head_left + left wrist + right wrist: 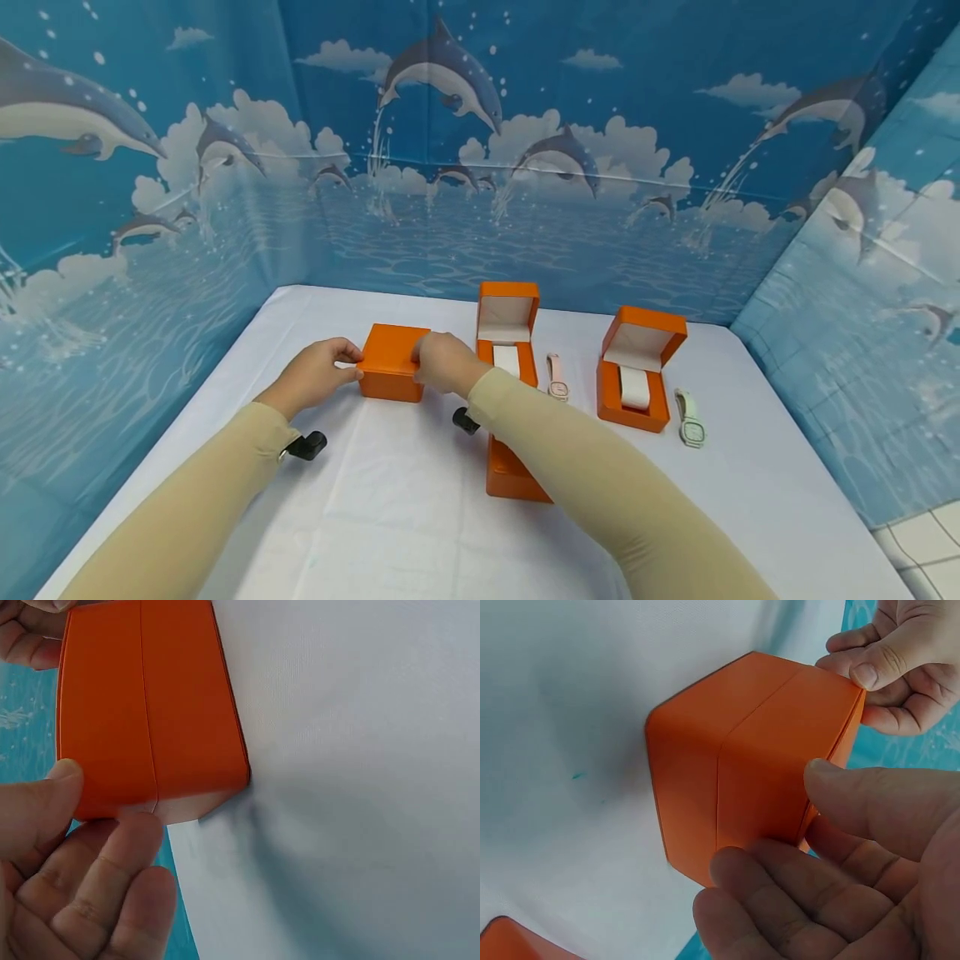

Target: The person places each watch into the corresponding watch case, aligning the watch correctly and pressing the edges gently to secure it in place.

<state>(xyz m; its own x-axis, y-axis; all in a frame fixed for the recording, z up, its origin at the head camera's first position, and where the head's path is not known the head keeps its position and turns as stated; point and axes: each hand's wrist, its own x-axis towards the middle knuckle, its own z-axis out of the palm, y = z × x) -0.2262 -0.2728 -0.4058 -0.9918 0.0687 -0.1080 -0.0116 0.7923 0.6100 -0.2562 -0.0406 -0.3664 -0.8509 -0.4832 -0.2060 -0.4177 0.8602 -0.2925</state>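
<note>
A closed orange watch box (395, 347) sits on the white-covered table, its lid down. At its left side my left hand (313, 377) grips the box, thumb on the lid's edge and fingers against the side, as the left wrist view shows. From the right, my right hand (450, 364) holds the opposite side; its thumb (855, 787) lies on the lid edge and the fingers touch the side wall. The seam between lid and base runs level around the box. What the box contains is hidden.
Right of the hands, an open orange box (508, 290) with a white cushion stands beside a pink watch (557, 379). Another orange box (508, 477) is partly hidden under my right arm. Farther right are a second open box (633, 417) and a pale green watch (691, 423).
</note>
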